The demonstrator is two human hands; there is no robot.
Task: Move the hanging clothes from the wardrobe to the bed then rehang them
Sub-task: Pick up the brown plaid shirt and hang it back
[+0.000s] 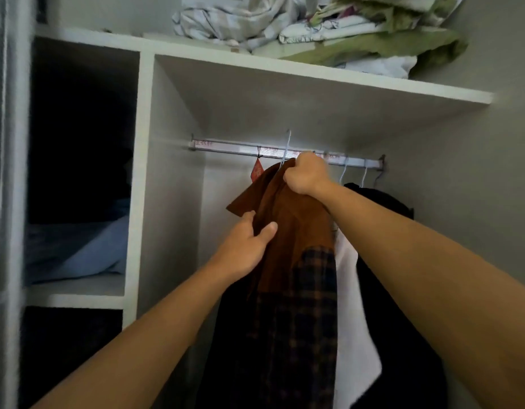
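Step in hand, prob.: working the brown garment (288, 219) at the rail (285, 153) of the wardrobe (143, 172), either lifting it off or hooking it back on; can't tell which from this alone. Right hand (307, 174) fisted tight on the garment's collar end, just under the rail, knuckles up, fingers curled round cloth and likely the hanger neck (hidden). Left hand (245, 246) lower and to the left of the right one, thumb on the near side and fingers tucked behind the brown cloth, pinching a fold below the flared collar. White hanger hook (286, 146) just above-left of the right hand, rising across the rail; seated or not, unclear w/ blur. Plaid shirt (302, 314) hanging below both hands, under the brown piece, prob. same hanger. White garment (352, 314) and dark clothes (403, 290) beyond the right forearm, on white hooks further along the rail past the right hand. Small red tag (257, 171) on a string just left of the right hand. Next move needs: hook tip guided clear of (or over) the rail, left hand steadying the cloth so it doesn't slide off the hanger; care re snagging the tag string. Containers: top shelf (314, 78) well above the hands, holding rumpled bedding (344, 28), white, checked and green. Side cubby (84, 172) far left of the left hand, dim, w/ folded blue fabric (78, 249) on its shelf.
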